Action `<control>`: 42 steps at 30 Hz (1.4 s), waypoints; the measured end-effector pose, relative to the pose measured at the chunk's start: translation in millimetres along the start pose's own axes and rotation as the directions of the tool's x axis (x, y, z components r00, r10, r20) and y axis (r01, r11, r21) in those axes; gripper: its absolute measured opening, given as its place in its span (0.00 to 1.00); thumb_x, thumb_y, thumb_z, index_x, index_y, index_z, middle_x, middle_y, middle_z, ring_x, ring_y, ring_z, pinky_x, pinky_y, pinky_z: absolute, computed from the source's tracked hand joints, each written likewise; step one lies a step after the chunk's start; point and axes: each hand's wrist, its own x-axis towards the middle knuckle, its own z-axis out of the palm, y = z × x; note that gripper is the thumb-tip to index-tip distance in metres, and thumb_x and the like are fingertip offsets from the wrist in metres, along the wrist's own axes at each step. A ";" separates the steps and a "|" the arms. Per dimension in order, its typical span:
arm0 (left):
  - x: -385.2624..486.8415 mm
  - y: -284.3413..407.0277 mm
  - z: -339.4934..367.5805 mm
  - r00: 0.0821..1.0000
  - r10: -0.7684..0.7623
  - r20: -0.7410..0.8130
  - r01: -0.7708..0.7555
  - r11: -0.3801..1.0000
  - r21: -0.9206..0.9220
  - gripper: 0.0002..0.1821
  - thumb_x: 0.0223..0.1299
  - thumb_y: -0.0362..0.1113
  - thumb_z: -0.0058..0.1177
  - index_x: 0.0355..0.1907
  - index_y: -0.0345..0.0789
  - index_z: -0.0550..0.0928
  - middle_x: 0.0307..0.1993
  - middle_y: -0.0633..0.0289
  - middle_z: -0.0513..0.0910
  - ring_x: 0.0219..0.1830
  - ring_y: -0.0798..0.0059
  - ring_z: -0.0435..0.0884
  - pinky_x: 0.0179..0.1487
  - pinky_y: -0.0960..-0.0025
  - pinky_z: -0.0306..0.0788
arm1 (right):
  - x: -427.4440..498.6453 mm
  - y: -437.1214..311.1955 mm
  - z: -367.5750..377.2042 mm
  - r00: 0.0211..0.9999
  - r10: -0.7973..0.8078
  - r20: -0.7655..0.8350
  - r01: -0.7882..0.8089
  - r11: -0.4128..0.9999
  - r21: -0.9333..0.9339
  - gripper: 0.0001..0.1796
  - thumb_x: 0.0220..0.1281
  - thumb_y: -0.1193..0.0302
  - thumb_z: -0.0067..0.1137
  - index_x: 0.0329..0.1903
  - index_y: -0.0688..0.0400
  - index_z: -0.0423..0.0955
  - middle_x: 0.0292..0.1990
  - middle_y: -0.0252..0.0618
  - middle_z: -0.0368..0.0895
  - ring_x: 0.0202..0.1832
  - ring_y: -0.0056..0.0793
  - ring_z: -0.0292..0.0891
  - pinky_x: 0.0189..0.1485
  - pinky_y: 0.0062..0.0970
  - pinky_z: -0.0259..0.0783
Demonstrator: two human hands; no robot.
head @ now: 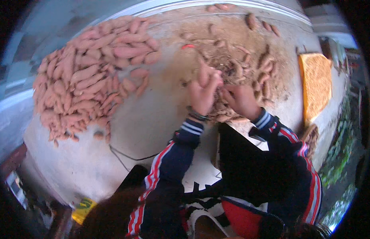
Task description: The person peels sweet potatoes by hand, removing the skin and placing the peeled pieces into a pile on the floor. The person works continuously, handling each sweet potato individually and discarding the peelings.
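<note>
My left hand (202, 91) is closed around a sweet potato (204, 71), whose narrow end points away from me. Close beside it on the right, my right hand (240, 97) has its fingers curled near the root's lower end; whether anything is between them is hidden. Beneath both hands lies a heap of soil-covered sweet potatoes (238, 71) with dirt and root scraps. A large pile of pink, cleaner-looking sweet potatoes (89, 77) covers the floor at the left. A small red object (188, 46) lies beyond my left hand.
A yellow-orange sack (318, 83) stands at the right, near green plants (340, 155). Loose sweet potatoes (270, 28) lie at the far side. A dark cord (134, 159) runs over the concrete floor (74, 167). A yellow packet (84, 210) is at the lower left.
</note>
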 end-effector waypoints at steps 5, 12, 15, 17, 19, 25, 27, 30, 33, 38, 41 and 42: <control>46.7 27.1 -81.3 0.937 -0.194 -0.290 0.013 0.849 -0.528 0.11 0.71 0.41 0.47 0.41 0.38 0.81 0.39 0.63 0.81 0.44 0.75 0.79 0.50 0.70 0.73 | -10.4 37.7 -4.7 0.987 0.152 0.048 -0.157 0.976 0.150 0.11 0.66 0.66 0.54 0.38 0.60 0.82 0.26 0.53 0.79 0.28 0.45 0.78 0.34 0.40 0.72; 133.6 169.6 -346.7 0.815 0.187 -0.549 -0.140 0.982 0.126 0.16 0.70 0.42 0.49 0.52 0.33 0.76 0.50 0.54 0.79 0.53 0.63 0.78 0.55 0.63 0.75 | 0.6 123.6 -29.7 0.973 0.212 -0.087 -0.229 0.921 -0.316 0.29 0.60 0.62 0.60 0.65 0.46 0.70 0.47 0.46 0.77 0.42 0.47 0.81 0.43 0.43 0.77; 143.8 216.5 -378.4 0.759 0.284 -0.586 0.002 0.899 0.438 0.19 0.69 0.43 0.50 0.54 0.32 0.75 0.53 0.52 0.77 0.55 0.59 0.77 0.56 0.61 0.76 | 23.6 137.7 -8.4 0.995 0.079 -0.055 -0.091 0.963 -0.255 0.26 0.59 0.60 0.63 0.60 0.48 0.72 0.46 0.45 0.77 0.43 0.46 0.80 0.44 0.44 0.76; 145.0 235.9 -380.3 0.774 0.361 -0.520 0.098 0.743 0.662 0.21 0.69 0.44 0.51 0.56 0.31 0.74 0.56 0.50 0.77 0.57 0.56 0.76 0.57 0.59 0.76 | 35.4 138.3 3.3 0.991 0.108 -0.085 -0.129 0.943 -0.306 0.23 0.58 0.61 0.64 0.56 0.50 0.73 0.46 0.44 0.77 0.44 0.46 0.80 0.45 0.43 0.76; 143.2 246.7 -375.7 0.724 0.167 -0.670 0.109 0.931 0.350 0.22 0.67 0.44 0.53 0.57 0.32 0.74 0.56 0.50 0.77 0.56 0.56 0.77 0.56 0.59 0.77 | 37.6 135.1 2.3 0.984 0.151 -0.097 -0.172 0.951 -0.258 0.18 0.61 0.61 0.65 0.47 0.56 0.72 0.43 0.39 0.79 0.46 0.39 0.80 0.47 0.39 0.75; 117.6 197.6 -284.0 0.745 0.351 -0.568 -0.154 0.918 0.365 0.19 0.66 0.40 0.55 0.56 0.35 0.76 0.52 0.55 0.79 0.51 0.64 0.80 0.54 0.63 0.76 | 11.7 109.8 -47.2 0.882 0.404 0.245 -0.417 0.425 0.803 0.16 0.68 0.64 0.61 0.51 0.59 0.72 0.41 0.32 0.79 0.47 0.22 0.78 0.54 0.27 0.78; 100.8 155.0 -206.8 0.830 0.362 -0.424 -0.201 0.904 0.378 0.16 0.66 0.37 0.55 0.54 0.34 0.78 0.52 0.57 0.79 0.51 0.66 0.80 0.57 0.64 0.74 | 6.1 98.8 -51.8 0.882 0.365 0.297 -0.410 0.283 0.867 0.16 0.69 0.66 0.60 0.54 0.59 0.72 0.42 0.32 0.78 0.48 0.22 0.78 0.55 0.26 0.78; 50.3 77.9 -81.3 0.922 0.330 0.201 -0.373 0.625 0.686 0.12 0.67 0.34 0.54 0.51 0.34 0.80 0.51 0.60 0.80 0.52 0.69 0.79 0.61 0.65 0.70 | 3.0 86.7 -47.5 0.936 0.247 0.250 -0.302 0.201 0.932 0.16 0.68 0.72 0.59 0.56 0.59 0.71 0.44 0.33 0.77 0.48 0.22 0.78 0.54 0.26 0.78; -9.4 11.5 12.9 0.983 -0.020 0.183 -0.052 0.924 0.378 0.16 0.71 0.40 0.53 0.55 0.35 0.77 0.50 0.62 0.81 0.50 0.75 0.79 0.56 0.71 0.71 | -2.7 79.7 -42.2 0.952 0.179 0.247 -0.273 0.139 0.952 0.18 0.66 0.79 0.59 0.58 0.59 0.71 0.46 0.33 0.78 0.49 0.22 0.78 0.54 0.24 0.78; -35.1 -15.5 42.6 0.943 -0.264 0.205 0.266 0.964 0.018 0.21 0.72 0.41 0.52 0.63 0.35 0.73 0.51 0.67 0.79 0.45 0.84 0.74 0.45 0.77 0.67 | -19.3 62.3 -33.1 0.969 0.134 0.206 -0.245 0.440 0.864 0.18 0.66 0.80 0.58 0.57 0.59 0.71 0.49 0.34 0.80 0.52 0.23 0.77 0.57 0.24 0.75; -31.1 -6.2 36.9 0.909 -0.339 0.243 0.365 0.928 -0.075 0.23 0.71 0.35 0.52 0.65 0.32 0.70 0.57 0.61 0.76 0.58 0.75 0.74 0.62 0.70 0.68 | -22.0 50.9 -25.7 0.981 0.135 0.136 -0.179 0.393 0.902 0.18 0.67 0.77 0.59 0.58 0.60 0.71 0.50 0.34 0.79 0.52 0.23 0.77 0.57 0.25 0.74; -29.5 -3.3 35.8 0.910 -0.316 0.267 0.355 0.928 -0.111 0.23 0.71 0.35 0.52 0.66 0.32 0.69 0.57 0.61 0.76 0.59 0.75 0.74 0.61 0.70 0.69 | -22.1 47.9 -24.5 0.990 0.108 0.090 -0.128 0.427 0.895 0.17 0.67 0.75 0.60 0.57 0.60 0.72 0.48 0.33 0.80 0.50 0.21 0.77 0.55 0.24 0.74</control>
